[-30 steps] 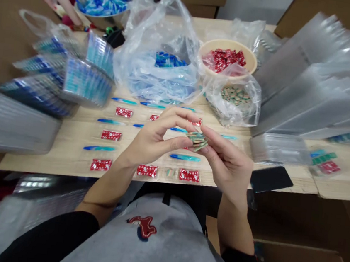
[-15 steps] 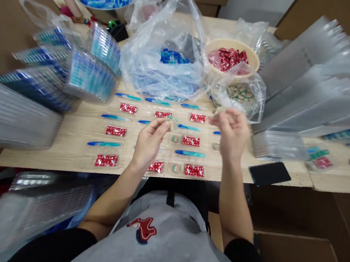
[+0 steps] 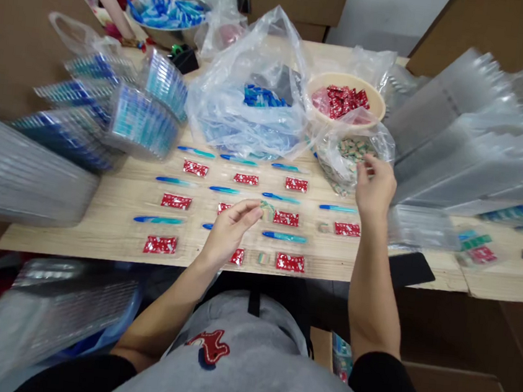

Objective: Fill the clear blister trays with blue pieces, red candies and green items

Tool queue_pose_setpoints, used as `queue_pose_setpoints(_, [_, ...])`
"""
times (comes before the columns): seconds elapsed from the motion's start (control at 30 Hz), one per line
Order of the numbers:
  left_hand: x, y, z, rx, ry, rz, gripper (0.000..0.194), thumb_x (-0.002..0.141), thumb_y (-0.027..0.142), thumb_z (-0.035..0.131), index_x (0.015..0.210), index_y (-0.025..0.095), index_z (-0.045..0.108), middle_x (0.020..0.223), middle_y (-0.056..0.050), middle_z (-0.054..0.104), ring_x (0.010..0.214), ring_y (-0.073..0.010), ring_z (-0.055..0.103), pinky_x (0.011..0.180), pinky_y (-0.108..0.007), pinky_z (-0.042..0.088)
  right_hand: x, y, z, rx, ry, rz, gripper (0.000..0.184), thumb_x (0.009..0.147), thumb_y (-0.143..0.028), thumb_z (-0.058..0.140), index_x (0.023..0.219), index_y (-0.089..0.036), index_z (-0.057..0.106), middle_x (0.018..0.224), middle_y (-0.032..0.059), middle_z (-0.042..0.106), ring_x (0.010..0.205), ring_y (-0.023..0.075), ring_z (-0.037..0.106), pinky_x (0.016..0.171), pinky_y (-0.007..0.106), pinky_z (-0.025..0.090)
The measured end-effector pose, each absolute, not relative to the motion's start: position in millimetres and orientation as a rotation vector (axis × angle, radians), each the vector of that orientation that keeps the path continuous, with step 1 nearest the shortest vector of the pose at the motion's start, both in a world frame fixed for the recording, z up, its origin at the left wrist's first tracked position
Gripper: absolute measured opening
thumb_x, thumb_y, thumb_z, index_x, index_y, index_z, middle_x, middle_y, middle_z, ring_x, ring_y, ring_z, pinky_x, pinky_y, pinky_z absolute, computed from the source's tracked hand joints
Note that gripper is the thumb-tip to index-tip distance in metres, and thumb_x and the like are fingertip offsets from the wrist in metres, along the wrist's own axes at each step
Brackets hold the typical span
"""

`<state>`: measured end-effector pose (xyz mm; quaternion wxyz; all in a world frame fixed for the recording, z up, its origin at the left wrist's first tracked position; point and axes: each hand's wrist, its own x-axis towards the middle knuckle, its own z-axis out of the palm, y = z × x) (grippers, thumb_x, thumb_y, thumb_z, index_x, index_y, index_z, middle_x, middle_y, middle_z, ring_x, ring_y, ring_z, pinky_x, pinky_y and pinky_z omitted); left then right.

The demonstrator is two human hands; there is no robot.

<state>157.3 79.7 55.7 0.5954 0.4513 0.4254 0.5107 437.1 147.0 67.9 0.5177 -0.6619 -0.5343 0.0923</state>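
My left hand (image 3: 234,227) is closed, its thumb and fingertips pinching small striped eraser-like blocks (image 3: 267,210) in green and beige, above the middle of the rows. Over the rim of a clear bag (image 3: 334,166) holding many such blocks, my right hand (image 3: 377,186) has its fingers bent and apart, with nothing visible between them. Clear plastic trays lie in rows on the table; they hold blue pens (image 3: 284,237) and red patterned packets (image 3: 290,263). A few trays also contain a striped block (image 3: 263,258).
Behind the rows sit a large clear bag (image 3: 250,126) of blue pens and a cream bowl (image 3: 314,111) of red packets. Stacked clear trays (image 3: 25,171) rise at left, grey plastic stacks (image 3: 457,154) at right. A dark phone (image 3: 410,269) lies near the front edge.
My right hand has moved right to the bag of striped blocks; the block it held is no longer visible. My left hand has lowered slightly toward the trays, still pinching its blocks.
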Motion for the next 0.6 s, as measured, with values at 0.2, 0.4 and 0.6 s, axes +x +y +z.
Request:
queue_pose_setpoints(0.2, [165, 64, 76, 1.431, 0.985, 1.364, 0.023, 0.081, 0.043, 0.069, 0.088, 0.022, 0.071, 0.094, -0.004, 0.068, 0.095, -0.0159, 0.062, 0.088, -0.03, 0.049, 332, 47, 97, -1.089, -1.386, 1.077, 0.035, 0.081, -0.03, 0.068, 0.117, -0.027, 0.066, 0.09, 0.0005, 0.071, 0.076, 0.0132, 0.067, 0.074, 0.029, 0.058])
queue_pose_setpoints(0.4, [161, 56, 90, 1.711, 0.861, 1.348, 0.015, 0.089, 0.034, 0.062, 0.097, 0.023, 0.069, 0.096, -0.003, 0.068, 0.094, -0.0141, 0.063, 0.086, -0.028, 0.05, 312, 21, 105, -1.162, -1.371, 0.926, 0.028, 0.087, -0.023, 0.063, 0.114, -0.027, 0.069, 0.091, -0.0003, 0.074, 0.076, 0.0139, 0.071, 0.075, 0.029, 0.061])
queue_pose_setpoints(0.6, [146, 65, 100, 1.823, 0.872, 1.091, 0.021, 0.09, 0.038, 0.059, 0.088, 0.021, 0.07, 0.09, -0.003, 0.07, 0.089, -0.0157, 0.064, 0.083, -0.03, 0.049, 323, 17, 107, -1.18, -1.763, 0.515, 0.041, 0.09, -0.017, 0.06, 0.129, -0.03, 0.059, 0.113, -0.0002, 0.071, 0.093, 0.0151, 0.07, 0.086, 0.027, 0.059])
